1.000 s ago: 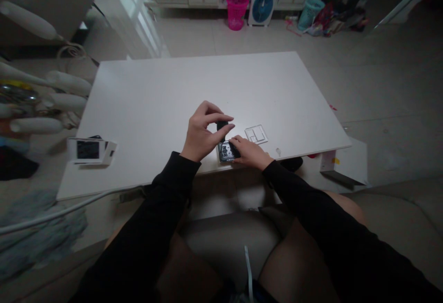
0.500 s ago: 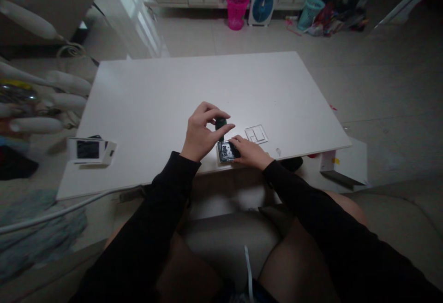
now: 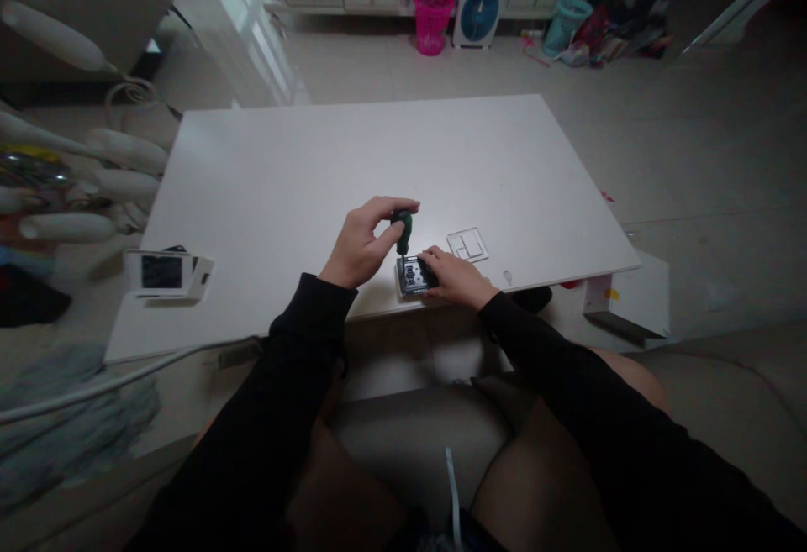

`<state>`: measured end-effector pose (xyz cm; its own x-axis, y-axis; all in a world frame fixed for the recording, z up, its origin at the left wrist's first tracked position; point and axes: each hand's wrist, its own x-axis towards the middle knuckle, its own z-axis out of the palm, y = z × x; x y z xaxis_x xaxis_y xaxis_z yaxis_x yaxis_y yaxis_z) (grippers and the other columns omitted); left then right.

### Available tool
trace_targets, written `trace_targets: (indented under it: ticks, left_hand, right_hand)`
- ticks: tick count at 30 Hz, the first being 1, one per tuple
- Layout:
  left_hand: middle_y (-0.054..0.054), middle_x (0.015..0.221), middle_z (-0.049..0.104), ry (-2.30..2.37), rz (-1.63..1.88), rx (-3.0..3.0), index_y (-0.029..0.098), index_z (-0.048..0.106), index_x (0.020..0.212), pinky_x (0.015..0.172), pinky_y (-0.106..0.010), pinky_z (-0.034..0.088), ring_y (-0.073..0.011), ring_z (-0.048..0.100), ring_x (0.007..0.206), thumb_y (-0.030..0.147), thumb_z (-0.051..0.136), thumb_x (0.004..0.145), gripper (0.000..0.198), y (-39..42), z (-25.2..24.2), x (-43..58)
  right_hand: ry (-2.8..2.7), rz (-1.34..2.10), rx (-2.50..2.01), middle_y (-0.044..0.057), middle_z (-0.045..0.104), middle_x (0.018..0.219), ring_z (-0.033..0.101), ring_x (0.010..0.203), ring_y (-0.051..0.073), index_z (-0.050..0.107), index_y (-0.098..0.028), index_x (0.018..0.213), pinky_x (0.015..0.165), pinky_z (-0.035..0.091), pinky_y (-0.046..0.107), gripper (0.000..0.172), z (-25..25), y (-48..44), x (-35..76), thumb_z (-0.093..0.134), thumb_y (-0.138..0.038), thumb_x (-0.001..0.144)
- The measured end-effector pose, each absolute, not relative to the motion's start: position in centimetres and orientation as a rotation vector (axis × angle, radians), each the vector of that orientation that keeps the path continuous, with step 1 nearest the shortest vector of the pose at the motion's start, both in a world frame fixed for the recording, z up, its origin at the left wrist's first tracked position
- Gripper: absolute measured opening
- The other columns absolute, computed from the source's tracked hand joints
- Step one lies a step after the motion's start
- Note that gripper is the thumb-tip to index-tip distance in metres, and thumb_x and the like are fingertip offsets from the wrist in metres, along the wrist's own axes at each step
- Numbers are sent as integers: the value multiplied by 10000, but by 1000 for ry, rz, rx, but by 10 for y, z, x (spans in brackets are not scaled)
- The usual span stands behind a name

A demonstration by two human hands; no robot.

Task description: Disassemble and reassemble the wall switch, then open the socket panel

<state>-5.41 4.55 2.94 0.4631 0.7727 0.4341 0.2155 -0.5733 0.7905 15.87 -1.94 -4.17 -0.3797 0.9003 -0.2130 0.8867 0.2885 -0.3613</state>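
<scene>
My left hand (image 3: 361, 243) pinches the dark green handle of a small screwdriver (image 3: 402, 233), which stands upright with its tip down on a small dark switch module (image 3: 411, 277) at the near edge of the white table (image 3: 283, 174). My right hand (image 3: 455, 276) lies on the module's right side, fingers curled on it and holding it against the tabletop. A white switch cover plate (image 3: 467, 244) lies flat just right of the hands.
A small white box with a dark window (image 3: 165, 273) sits at the table's left near corner. A tiny pale bit (image 3: 506, 275) lies right of the plate. White cable runs under the table's left edge. A pink bin (image 3: 432, 20) and fan stand on the far floor.
My left hand has shifted slightly left and turned on the screwdriver handle, which now shows more clearly between the fingers. My right hand and the module stay put.
</scene>
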Motion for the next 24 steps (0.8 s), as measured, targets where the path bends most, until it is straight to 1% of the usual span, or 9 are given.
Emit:
trace_targets:
  ticks: [3, 5, 8, 11, 13, 16, 18, 21, 24]
  left_hand:
    - [-53, 1049, 712, 898, 1177, 2112, 236, 794, 1055, 832, -372, 609, -202, 666, 976, 250, 766, 873, 184, 45, 29, -50]
    - [-38, 980, 673, 940, 1230, 2108, 235, 807, 1006, 769, -344, 605, -187, 649, 907, 256, 839, 815, 195, 44, 28, -47]
    - [-30, 928, 671, 903, 1219, 2072, 229, 802, 1073, 779, -346, 617, -175, 659, 873, 218, 795, 854, 219, 43, 27, -46]
    - [-64, 1058, 734, 811, 1143, 1992, 216, 748, 1200, 858, -370, 635, -189, 703, 980, 178, 661, 931, 286, 41, 28, -48]
    - [-76, 1126, 752, 798, 1096, 1964, 215, 718, 1216, 914, -389, 632, -194, 714, 1032, 179, 607, 957, 284, 39, 29, -49]
    - [-69, 1122, 754, 821, 1112, 2012, 215, 718, 1131, 941, -404, 622, -198, 708, 1048, 210, 628, 953, 199, 39, 30, -48]
    - [-64, 1096, 734, 869, 1185, 2050, 209, 726, 1041, 879, -381, 629, -202, 693, 1029, 242, 713, 904, 141, 39, 30, -46]
    - [-47, 1010, 691, 965, 1283, 2038, 204, 738, 939, 766, -340, 630, -190, 670, 932, 268, 822, 813, 164, 40, 29, -43]
    - [-42, 968, 694, 938, 1249, 1987, 207, 759, 975, 788, -347, 641, -181, 678, 898, 229, 768, 848, 129, 41, 29, -42]
  right_hand:
    - [-2508, 653, -1745, 121, 582, 1397, 664, 1148, 296, 517, -227, 1390, 881, 556, 392, 681, -42, -19, 158, 860, -262, 803]
    - [-2515, 645, -1750, 122, 583, 1398, 664, 1153, 295, 517, -220, 1382, 876, 553, 384, 674, -41, -19, 158, 861, -264, 805]
    - [-2511, 650, -1741, 121, 579, 1406, 663, 1161, 289, 511, -220, 1387, 879, 551, 377, 681, -42, -19, 158, 862, -263, 806]
    - [-2512, 646, -1742, 118, 579, 1405, 666, 1161, 287, 509, -229, 1391, 874, 549, 372, 695, -43, -19, 159, 872, -275, 800]
    - [-2515, 642, -1738, 116, 580, 1401, 667, 1161, 288, 509, -234, 1391, 869, 547, 368, 709, -44, -19, 159, 883, -288, 791]
    - [-2515, 631, -1731, 116, 583, 1397, 670, 1162, 290, 510, -232, 1392, 868, 546, 367, 713, -44, -19, 159, 887, -286, 788]
    - [-2516, 620, -1730, 119, 584, 1399, 672, 1162, 292, 515, -225, 1389, 875, 547, 370, 698, -44, -19, 158, 879, -274, 796]
    - [-2511, 628, -1734, 123, 578, 1405, 669, 1170, 292, 511, -225, 1399, 883, 548, 375, 692, -43, -19, 158, 866, -264, 807]
    - [-2504, 643, -1732, 119, 570, 1414, 663, 1187, 290, 495, -239, 1423, 890, 547, 374, 715, -44, -20, 158, 865, -276, 812]
